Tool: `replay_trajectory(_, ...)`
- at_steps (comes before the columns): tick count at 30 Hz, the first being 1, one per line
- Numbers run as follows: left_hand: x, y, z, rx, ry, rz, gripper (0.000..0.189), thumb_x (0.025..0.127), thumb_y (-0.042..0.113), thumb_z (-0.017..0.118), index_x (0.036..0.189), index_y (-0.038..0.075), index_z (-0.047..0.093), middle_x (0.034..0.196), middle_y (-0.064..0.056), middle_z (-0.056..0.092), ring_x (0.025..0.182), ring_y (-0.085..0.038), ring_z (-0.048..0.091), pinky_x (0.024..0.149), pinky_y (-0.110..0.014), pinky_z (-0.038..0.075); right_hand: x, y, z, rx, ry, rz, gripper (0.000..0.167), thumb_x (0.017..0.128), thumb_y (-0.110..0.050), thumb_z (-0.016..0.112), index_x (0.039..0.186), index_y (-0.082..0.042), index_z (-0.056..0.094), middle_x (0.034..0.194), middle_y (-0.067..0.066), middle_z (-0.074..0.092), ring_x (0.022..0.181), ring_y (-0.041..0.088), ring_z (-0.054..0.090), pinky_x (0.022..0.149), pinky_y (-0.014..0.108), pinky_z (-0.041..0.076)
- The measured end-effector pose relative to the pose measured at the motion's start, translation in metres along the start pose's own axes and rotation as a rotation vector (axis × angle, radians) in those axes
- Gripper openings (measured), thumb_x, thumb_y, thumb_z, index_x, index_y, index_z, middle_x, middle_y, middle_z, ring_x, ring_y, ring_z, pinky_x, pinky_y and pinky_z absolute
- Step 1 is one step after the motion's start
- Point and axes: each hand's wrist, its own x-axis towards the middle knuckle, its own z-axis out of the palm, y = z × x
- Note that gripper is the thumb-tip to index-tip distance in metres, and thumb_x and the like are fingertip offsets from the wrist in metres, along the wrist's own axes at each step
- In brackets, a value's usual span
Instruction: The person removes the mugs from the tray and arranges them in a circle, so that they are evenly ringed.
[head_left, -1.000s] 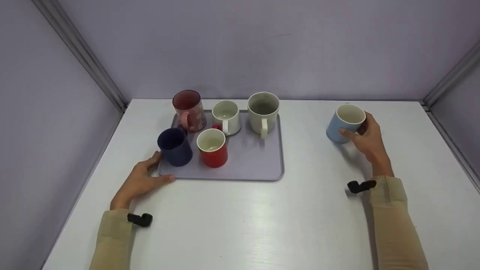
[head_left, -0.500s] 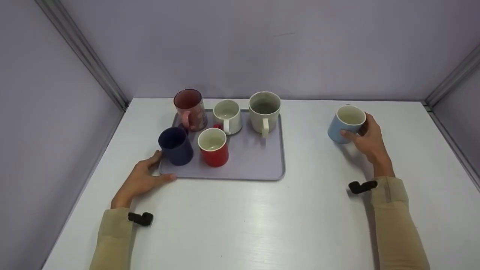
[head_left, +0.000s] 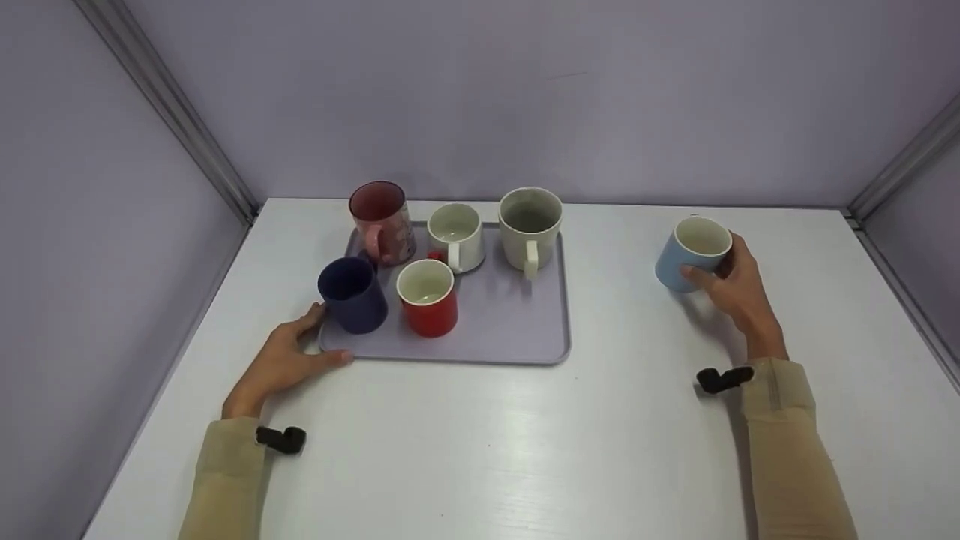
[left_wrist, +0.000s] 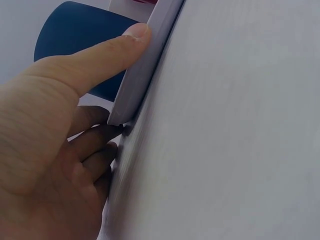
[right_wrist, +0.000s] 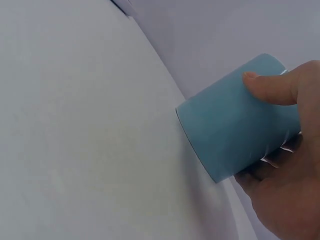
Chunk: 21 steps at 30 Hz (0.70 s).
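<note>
At the right side of the table, my right hand [head_left: 731, 289] grips a light blue mug [head_left: 679, 262] round its body, thumb on the near side and fingers behind it. In the right wrist view the mug [right_wrist: 235, 120] has its base toward the white tabletop. My left hand [head_left: 281, 360] holds the front left corner of a grey tray [head_left: 502, 330], thumb along the front rim and fingers curled at the left edge. Closest to that hand on the tray stands a dark blue mug [head_left: 360, 306], beside a red mug [head_left: 431, 311] with a white inside.
Along the tray's back stand a pink mug [head_left: 390, 234], a small white mug [head_left: 469, 246] and a taller off-white mug [head_left: 517, 244]. The table's [head_left: 480, 442] back edge meets a pale wall [head_left: 480, 97]; side walls rise left and right.
The head view has shifted slightly. Both hands keep their holds, and the light blue mug stays at about the same spot on the right.
</note>
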Motion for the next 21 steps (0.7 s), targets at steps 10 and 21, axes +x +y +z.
replay_trajectory(10, 0.0, 0.001, 0.0, -0.017, -0.004, 0.007, 0.11, 0.088, 0.041, 0.09, 0.165, -0.005, 0.027, 0.174, -0.025, 0.021, 0.163, -0.042, 0.02, 0.133, -0.058, 0.02, -0.005, -0.055, 0.006, -0.144, 0.173, -0.216, 0.103, 0.086, -0.019, 0.09, 0.168, -0.005, 0.027, 0.173, 0.017, 0.032, 0.163, 0.034, 0.027, 0.135, 0.041, 0.022)
replay_trajectory(21, -0.001, 0.002, -0.001, 0.003, 0.001, 0.025, 0.108, 0.088, 0.042, 0.089, 0.165, -0.004, 0.029, 0.173, -0.026, 0.022, 0.163, -0.043, 0.02, 0.133, -0.058, 0.02, -0.024, -0.129, 0.098, -0.058, 0.029, -0.542, 0.092, 0.082, -0.014, 0.094, 0.158, 0.001, 0.044, 0.162, 0.017, 0.05, 0.152, 0.031, 0.045, 0.126, 0.051, 0.039)
